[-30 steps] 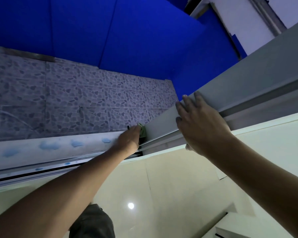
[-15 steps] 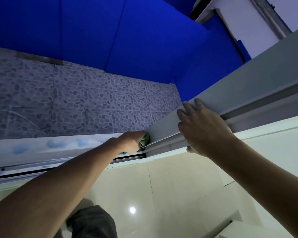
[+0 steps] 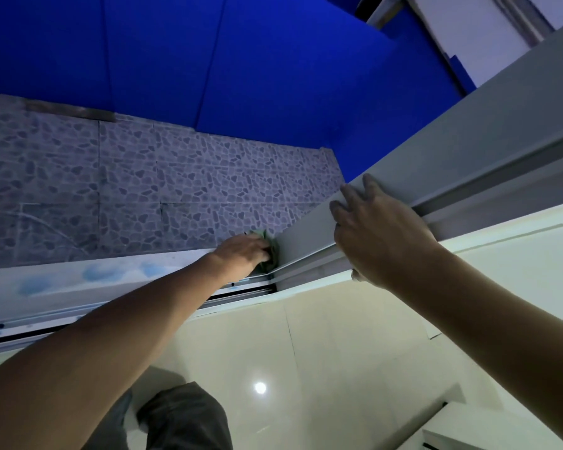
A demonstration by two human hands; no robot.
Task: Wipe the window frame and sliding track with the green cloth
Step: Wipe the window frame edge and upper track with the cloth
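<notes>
My left hand [image 3: 241, 251] is closed around the green cloth [image 3: 269, 244], pressing it into the corner where the sliding track [image 3: 78, 315] meets the grey window frame [image 3: 468, 157]. Only a crumpled edge of the cloth shows past my fingers. My right hand [image 3: 377, 238] rests flat on the frame's sloping face, fingers spread over its upper edge, thumb under the lower lip. The track runs left from the cloth as pale rails with a dark groove.
A white sill [image 3: 62, 280] with faint blue smudges lies beside the track. Beyond it are pebble-patterned tiles [image 3: 143, 190] and a blue wall [image 3: 241, 60]. Below is a glossy cream floor [image 3: 338, 368] and my dark trouser leg [image 3: 182, 417].
My left hand has pushed the cloth a little further right and up into the corner against the frame. My right hand stays on the frame.
</notes>
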